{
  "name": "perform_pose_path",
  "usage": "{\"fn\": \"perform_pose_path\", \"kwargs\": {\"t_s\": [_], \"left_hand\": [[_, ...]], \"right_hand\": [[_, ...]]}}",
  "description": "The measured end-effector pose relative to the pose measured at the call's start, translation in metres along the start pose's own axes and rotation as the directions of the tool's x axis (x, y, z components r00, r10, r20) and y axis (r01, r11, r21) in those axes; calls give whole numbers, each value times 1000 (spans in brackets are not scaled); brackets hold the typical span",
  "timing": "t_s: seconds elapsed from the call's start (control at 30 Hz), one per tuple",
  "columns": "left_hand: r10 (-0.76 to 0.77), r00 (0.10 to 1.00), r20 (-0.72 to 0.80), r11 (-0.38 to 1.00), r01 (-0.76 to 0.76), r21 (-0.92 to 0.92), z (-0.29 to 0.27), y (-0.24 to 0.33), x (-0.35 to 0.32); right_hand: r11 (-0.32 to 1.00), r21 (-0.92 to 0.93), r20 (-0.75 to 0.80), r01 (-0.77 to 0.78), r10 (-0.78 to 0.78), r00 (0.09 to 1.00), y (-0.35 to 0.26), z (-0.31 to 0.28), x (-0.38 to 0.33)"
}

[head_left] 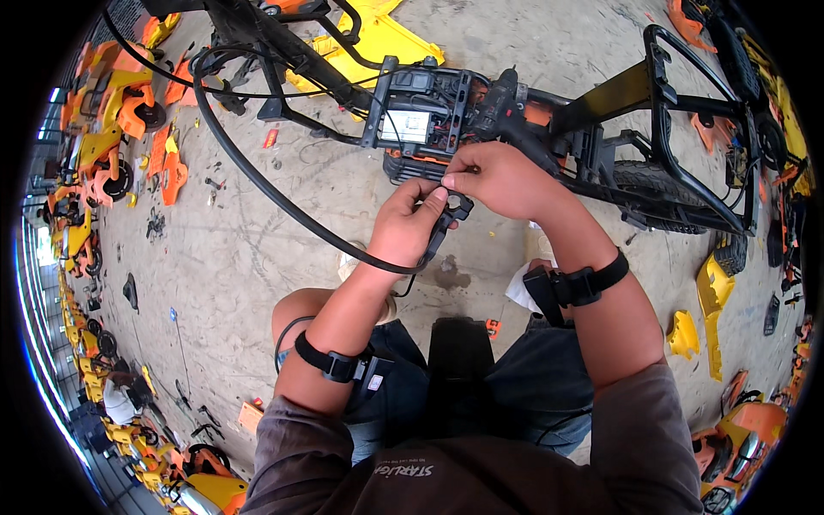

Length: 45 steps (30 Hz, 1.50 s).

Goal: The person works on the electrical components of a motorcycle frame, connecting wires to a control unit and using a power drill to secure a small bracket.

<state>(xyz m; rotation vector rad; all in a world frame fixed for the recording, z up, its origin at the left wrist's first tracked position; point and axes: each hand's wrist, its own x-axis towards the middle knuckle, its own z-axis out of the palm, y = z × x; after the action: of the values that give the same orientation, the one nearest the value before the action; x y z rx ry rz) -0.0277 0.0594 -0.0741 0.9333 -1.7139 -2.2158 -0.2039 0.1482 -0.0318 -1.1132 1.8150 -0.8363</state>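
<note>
My left hand (pixel 405 225) is closed around a black part with a ring-shaped end (pixel 460 204), probably plastic or metal; most of it is hidden by my fingers. A thick black cable (pixel 283 204) loops from the frame down to my left wrist. At the tip of my left thumb, my right hand (pixel 506 178) pinches with thumb and forefinger; what lies between them is too small to make out. Just beyond my hands sits the stripped vehicle frame (pixel 378 107) with a white-labelled box (pixel 405 126) in it. A black power drill (pixel 502 107) rests on top of the frame.
A black tyre (pixel 657 193) and tubular rack (pixel 661 103) are at the frame's right end. A yellow panel (pixel 386 34) lies behind it, yellow pieces (pixel 714 283) to the right. Orange and yellow scooter parts (pixel 112 146) crowd both sides of the concrete floor (pixel 223 300).
</note>
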Motion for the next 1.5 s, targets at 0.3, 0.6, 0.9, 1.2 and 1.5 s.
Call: {"fn": "perform_pose_path", "kwargs": {"t_s": [0.3,0.6,0.9,1.2,1.5], "left_hand": [[1,1000,-7,1000,-1,19,-1,0,-1],[3,1000,-12,999,-3,32,-1,0,-1],[13,1000,-10,1000,-13,13,0,-1,-1],[22,999,-25,999,-23,-27,0,-2,-1],[9,1000,-20,1000,-9,-11,1,1,-1]], "right_hand": [[999,18,-4,30,-30,1000,6,4,2],[999,-1,-6,37,-37,999,4,3,1],[999,0,-15,43,-43,999,7,4,2],[999,-20,0,30,-30,1000,3,3,1],[998,-6,-33,64,-64,997,6,5,2]]}}
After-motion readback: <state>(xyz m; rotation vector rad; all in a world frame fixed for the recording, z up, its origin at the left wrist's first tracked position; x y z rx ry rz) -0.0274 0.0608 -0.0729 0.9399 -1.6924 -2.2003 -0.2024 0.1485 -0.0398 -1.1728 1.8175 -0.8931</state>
